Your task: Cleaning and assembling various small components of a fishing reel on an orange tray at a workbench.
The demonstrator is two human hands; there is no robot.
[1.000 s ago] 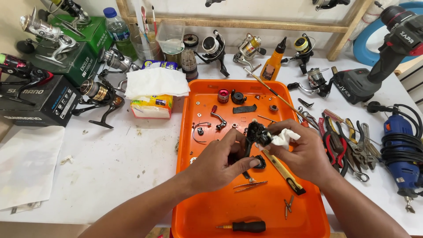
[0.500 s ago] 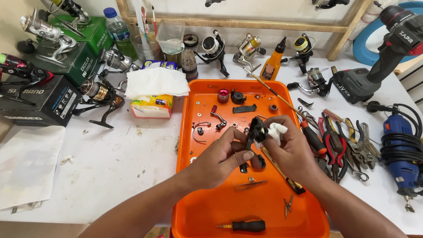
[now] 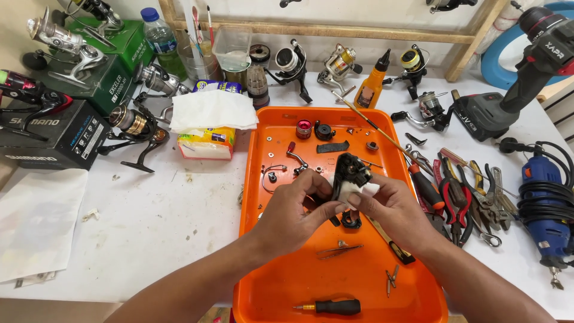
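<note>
Over the orange tray (image 3: 287,287) my left hand (image 3: 293,209) grips the lower part of a black fishing reel body (image 3: 350,170), held upright. My right hand (image 3: 391,209) presses a small white tissue wad (image 3: 353,191) against the reel body's side. Both hands hover just above the middle of the tray. Loose small parts lie on the tray: a red knob (image 3: 304,128), a black cap (image 3: 324,130), a bent handle arm (image 3: 297,158), tweezers (image 3: 338,251) and a black-handled screwdriver (image 3: 335,307).
A tissue box (image 3: 206,134) stands left of the tray. Several spinning reels and boxes sit at the back left. An orange oil bottle (image 3: 372,88) stands behind the tray. Pliers (image 3: 460,197), a cordless drill (image 3: 520,72) and a blue rotary tool (image 3: 547,209) lie at the right.
The reel body has been turned more upright and lifted slightly. My right hand with the tissue has shifted against its side.
</note>
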